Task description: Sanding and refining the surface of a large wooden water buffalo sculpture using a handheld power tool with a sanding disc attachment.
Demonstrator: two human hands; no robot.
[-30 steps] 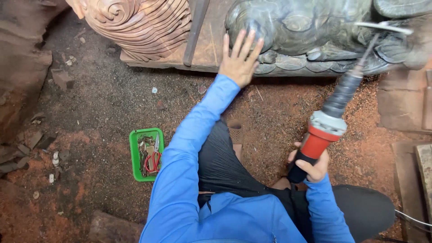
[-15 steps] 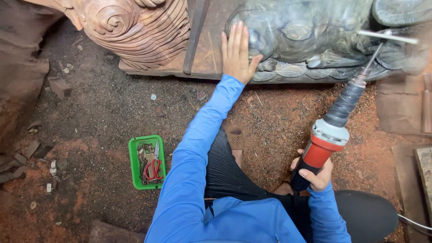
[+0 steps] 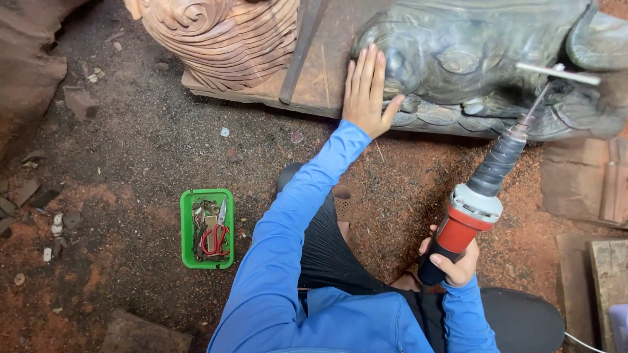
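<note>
My left hand (image 3: 366, 93) lies flat, fingers together, against the left end of a dark grey-green carved wooden figure (image 3: 471, 52) at the top. My right hand (image 3: 451, 261) grips the rear of a red and grey power grinder (image 3: 474, 209). Its black neck and thin shaft reach up to a flat spinning disc (image 3: 556, 73), which sits at the carving's lower right side. Both sleeves are blue, and my dark-trousered legs are folded on the ground.
A reddish carved piece with swirl and ridge patterns (image 3: 222, 36) stands top left on a wooden base (image 3: 261, 91); a dark bar (image 3: 301, 49) leans across it. A green tray (image 3: 207, 229) with red-handled scissors sits on the sawdust-covered ground. Wood blocks (image 3: 589, 189) lie at right.
My left hand has slid up the carving and its fingers have come together. The grinder has stayed at the carving's lower right.
</note>
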